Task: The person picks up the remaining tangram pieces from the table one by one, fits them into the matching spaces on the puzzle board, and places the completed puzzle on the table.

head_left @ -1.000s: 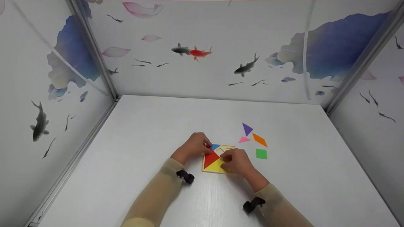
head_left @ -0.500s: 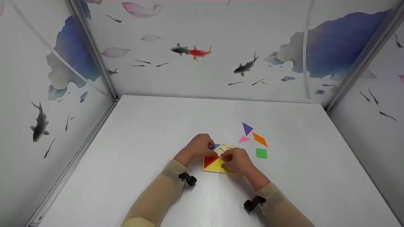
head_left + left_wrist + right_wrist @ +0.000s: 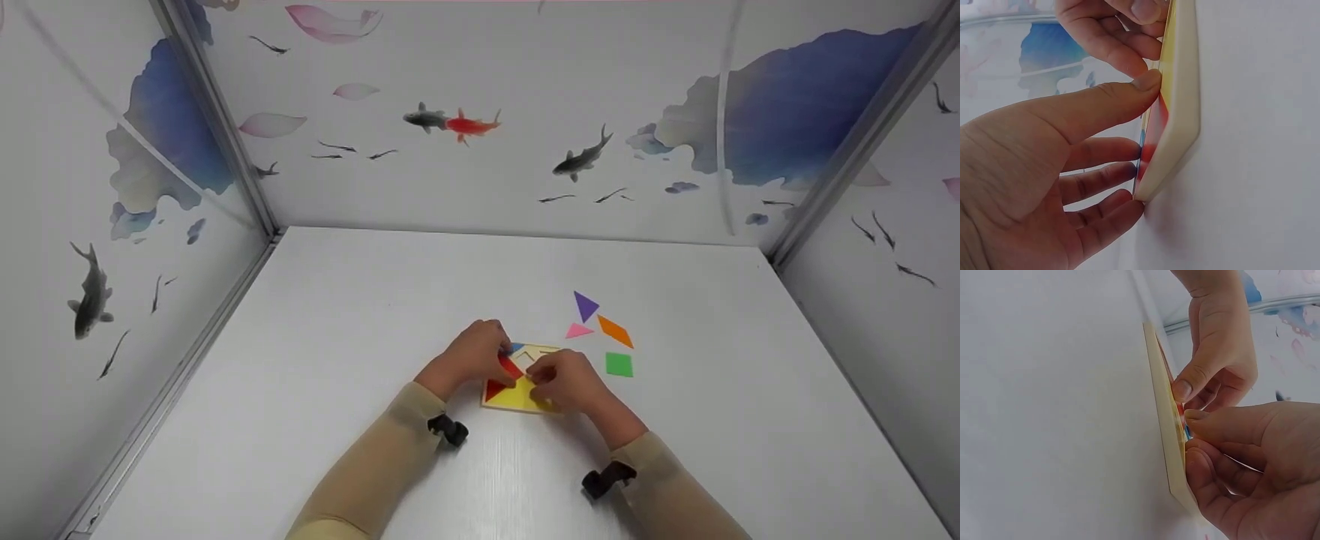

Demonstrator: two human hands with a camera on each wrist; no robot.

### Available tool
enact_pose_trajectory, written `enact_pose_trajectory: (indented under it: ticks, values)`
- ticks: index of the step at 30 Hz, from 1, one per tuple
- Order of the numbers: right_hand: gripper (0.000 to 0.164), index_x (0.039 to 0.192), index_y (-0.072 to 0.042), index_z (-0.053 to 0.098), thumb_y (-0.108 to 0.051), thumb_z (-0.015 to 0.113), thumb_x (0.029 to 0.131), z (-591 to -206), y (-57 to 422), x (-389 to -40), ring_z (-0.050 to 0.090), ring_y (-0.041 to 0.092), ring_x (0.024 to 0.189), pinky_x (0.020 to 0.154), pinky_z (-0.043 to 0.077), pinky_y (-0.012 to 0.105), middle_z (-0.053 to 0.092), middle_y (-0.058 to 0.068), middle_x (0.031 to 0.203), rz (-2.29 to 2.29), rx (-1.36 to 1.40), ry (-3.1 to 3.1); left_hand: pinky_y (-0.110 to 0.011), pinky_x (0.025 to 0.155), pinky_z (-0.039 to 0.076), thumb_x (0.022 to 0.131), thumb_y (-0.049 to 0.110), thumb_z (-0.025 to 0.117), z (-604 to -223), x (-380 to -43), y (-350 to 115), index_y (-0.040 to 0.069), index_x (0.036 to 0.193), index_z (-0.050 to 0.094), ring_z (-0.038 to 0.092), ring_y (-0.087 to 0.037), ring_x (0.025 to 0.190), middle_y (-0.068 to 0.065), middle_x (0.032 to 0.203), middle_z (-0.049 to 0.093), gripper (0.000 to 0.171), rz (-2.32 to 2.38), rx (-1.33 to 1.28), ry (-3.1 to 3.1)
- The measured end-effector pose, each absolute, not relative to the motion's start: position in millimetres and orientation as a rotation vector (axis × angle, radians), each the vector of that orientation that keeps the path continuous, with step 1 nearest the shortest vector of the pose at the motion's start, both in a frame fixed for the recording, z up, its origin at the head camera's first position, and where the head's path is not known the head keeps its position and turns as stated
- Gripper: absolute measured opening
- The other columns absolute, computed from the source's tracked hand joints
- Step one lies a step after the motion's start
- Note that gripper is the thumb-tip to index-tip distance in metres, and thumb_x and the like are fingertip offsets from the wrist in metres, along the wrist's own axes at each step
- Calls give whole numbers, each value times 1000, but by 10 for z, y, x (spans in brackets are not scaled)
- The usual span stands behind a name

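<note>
A wooden tangram tray (image 3: 517, 411) lies on the table between both hands. Red (image 3: 493, 390) and yellow (image 3: 514, 399) triangles fill much of it, with a blue piece (image 3: 517, 347) partly showing along its far edge. My left hand (image 3: 472, 351) reaches over the left side, its thumb extended onto the surface near the red-yellow boundary and its other fingertips along the far left edge. Opposite it, my right hand (image 3: 568, 381) rests bent fingers on the yellow side, covering the tray's right part. I cannot tell whether those fingers pinch anything.
Beyond the tray to the right lie loose tangram pieces: a purple triangle (image 3: 586, 306), a pink triangle (image 3: 579, 331), an orange parallelogram (image 3: 616, 331) and a green square (image 3: 619, 364). Printed walls (image 3: 480, 180) enclose the white table (image 3: 360, 300) at back and sides.
My left hand has shifted slightly right and toward me, its thumb sliding across the red triangle to the yellow boundary. The right hand stays nearly still, and the loose pieces keep their places.
</note>
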State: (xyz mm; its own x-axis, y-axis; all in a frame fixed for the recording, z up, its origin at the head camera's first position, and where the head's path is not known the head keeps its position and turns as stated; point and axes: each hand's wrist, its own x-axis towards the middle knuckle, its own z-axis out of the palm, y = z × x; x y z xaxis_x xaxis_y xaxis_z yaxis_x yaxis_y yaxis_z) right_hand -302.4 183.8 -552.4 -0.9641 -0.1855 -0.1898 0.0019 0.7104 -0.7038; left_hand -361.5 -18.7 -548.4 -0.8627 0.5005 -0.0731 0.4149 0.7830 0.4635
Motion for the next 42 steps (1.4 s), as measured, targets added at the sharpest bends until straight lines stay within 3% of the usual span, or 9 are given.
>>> enact_pose_trajectory:
  ticks: [7,19,26,29,42]
  values:
    - [22,110,-14,82,-7,84,89,-5546,1861,-3031,64,19,86,76,62,31,75,0,97,-1092,-100,2663,-32,98,54,75,42,95,-5486,-3603,-186,11,116,82,58,-19,107,-2,115,68,53,594,755,2799]
    - [24,111,-17,82,-5,83,90,-5478,1935,-3064,65,22,89,80,62,32,74,0,98,-1094,-57,2592,-32,101,54,77,40,95,-5496,-3582,-126,10,120,80,54,-19,108,-3,116,65,54,612,699,2778]
    - [21,111,-15,81,-6,81,92,-5485,1960,-3087,66,22,90,83,62,33,74,1,98,-1127,-59,2590,-29,86,52,82,44,88,-5503,-3591,-128,10,107,83,54,-19,97,-1,107,65,42,668,735,2793]
    - [20,110,-15,81,-5,79,93,-5509,1963,-3109,66,22,90,84,62,33,74,2,98,-1170,-30,2582,-29,80,50,82,48,88,-5512,-3588,-138,10,105,83,53,-19,94,-1,104,65,44,689,735,2795]
    - [20,112,-11,81,-4,78,94,-5512,2158,-3201,65,23,92,87,61,31,74,7,100,-1299,65,2679,-30,90,53,73,46,96,-5510,-3554,-111,11,116,81,53,-19,101,-3,109,64,58,606,748,2816]
